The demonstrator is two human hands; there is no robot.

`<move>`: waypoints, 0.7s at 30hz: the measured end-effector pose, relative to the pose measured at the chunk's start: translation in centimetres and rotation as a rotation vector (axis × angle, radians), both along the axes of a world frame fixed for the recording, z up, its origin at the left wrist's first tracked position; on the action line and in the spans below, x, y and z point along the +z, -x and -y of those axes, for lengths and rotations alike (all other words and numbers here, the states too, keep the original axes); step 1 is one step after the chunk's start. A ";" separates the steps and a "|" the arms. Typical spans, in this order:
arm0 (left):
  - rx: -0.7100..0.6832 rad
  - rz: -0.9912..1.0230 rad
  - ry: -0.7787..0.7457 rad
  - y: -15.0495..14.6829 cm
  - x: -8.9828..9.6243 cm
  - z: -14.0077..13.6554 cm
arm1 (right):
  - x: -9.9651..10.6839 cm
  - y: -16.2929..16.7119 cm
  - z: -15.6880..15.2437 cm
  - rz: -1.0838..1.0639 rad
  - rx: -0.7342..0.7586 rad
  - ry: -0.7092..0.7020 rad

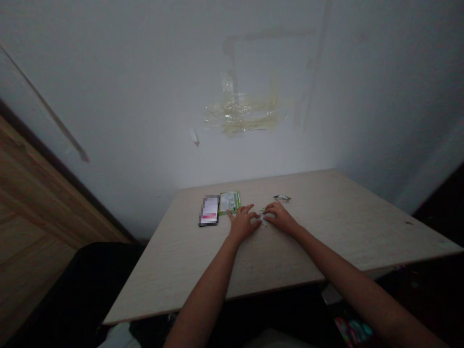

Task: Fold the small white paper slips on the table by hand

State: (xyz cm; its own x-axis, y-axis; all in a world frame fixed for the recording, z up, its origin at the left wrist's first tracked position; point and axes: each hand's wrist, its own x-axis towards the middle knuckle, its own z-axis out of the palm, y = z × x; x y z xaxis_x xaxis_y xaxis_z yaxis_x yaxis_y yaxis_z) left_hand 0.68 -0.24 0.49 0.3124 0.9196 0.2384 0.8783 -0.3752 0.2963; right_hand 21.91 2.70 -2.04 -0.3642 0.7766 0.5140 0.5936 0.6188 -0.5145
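Observation:
A small pale piece with bits of green point(262, 217), thin like paper or film, lies on the table between my two hands; its kind is too small to make out. My left hand point(242, 224) rests on the table with its fingers spread, the thumb side at the piece's left edge. From the other side, my right hand point(282, 218) has its bent fingers and thumb on the piece. Just beyond my left fingers lies a green-and-white printed packet or card point(229, 200), partly covered by that hand.
A phone with a lit, blurred screen point(209, 210) lies left of the green packet. A small shiny scrap point(282, 198) sits beyond my right hand. The pale wooden table point(308, 261) meets a wall point(145, 96) with old tape point(246, 116). Wooden boards point(32, 193) stand at left.

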 end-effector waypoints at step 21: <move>0.005 -0.017 -0.039 0.8 0.3 -0.2 | -0.5 -0.4 0.2 0.102 0.023 -0.022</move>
